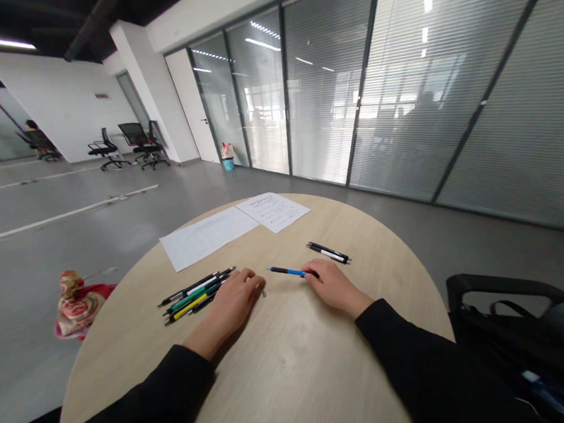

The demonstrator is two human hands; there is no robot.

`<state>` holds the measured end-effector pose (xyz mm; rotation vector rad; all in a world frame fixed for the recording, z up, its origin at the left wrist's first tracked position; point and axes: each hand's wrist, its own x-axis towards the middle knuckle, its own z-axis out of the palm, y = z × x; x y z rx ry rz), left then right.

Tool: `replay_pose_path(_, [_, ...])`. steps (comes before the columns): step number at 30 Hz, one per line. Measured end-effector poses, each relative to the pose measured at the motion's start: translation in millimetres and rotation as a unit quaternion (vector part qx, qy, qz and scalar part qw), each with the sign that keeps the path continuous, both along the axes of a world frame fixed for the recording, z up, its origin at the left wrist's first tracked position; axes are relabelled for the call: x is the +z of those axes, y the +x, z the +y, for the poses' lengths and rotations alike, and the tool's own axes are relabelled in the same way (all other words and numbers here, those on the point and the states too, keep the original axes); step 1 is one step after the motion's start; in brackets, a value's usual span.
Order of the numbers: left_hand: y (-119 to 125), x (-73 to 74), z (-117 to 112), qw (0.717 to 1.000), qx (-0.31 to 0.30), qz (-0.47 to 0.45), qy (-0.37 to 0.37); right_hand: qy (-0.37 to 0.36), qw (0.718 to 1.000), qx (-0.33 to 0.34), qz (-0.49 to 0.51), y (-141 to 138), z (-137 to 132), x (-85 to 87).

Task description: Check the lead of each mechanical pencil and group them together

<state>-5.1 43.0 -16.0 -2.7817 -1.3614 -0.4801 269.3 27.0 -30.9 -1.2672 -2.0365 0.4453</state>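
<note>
A blue-and-black pen (292, 272) lies between the fingers of my right hand (330, 285), which is closed on its right end. Its thin tip points left, just above the table. My left hand (240, 297) rests palm down at the right end of a group of pens, fingers loosely bent and partly hidden from above. In that group are a green pen (191, 298), a yellow pen (186, 310) and a black-and-white pen (194, 287), side by side. Beyond my right hand, black-and-white pens (328, 253) lie close together.
Two printed paper sheets (209, 234) lie at the far side of the round wooden table (287, 382). A red and gold bag (80, 305) is on the floor at left. A black chair (506, 287) stands close at right. Office chairs (140, 141) and glass partitions are farther back.
</note>
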Motion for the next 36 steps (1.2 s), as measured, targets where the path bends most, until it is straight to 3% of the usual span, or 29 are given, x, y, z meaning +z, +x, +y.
replay_pose_path(7, [-2.2, 2.7, 3.1, 0.999, -0.022, 0.028, -0.007, -0.004, 1.000, 0.004, 0.004, 0.3, -0.2, 1.0])
replay_pose_path(18, [0.3, 11.3, -1.1, 0.999, 0.017, 0.043, 0.010, -0.004, 1.000, 0.007, 0.001, 0.9, -0.5, -0.9])
replay_pose_path(28, [-3.0, 3.6, 1.1, 0.997, 0.040, 0.065, -0.003, -0.015, 1.000, 0.001, -0.015, -0.4, -1.8, 2.2])
replay_pose_path(36, [-1.0, 3.5, -3.7, 0.995, 0.043, -0.077, -0.040, -0.010, 1.000, 0.009, -0.002, -0.2, -1.5, 1.2])
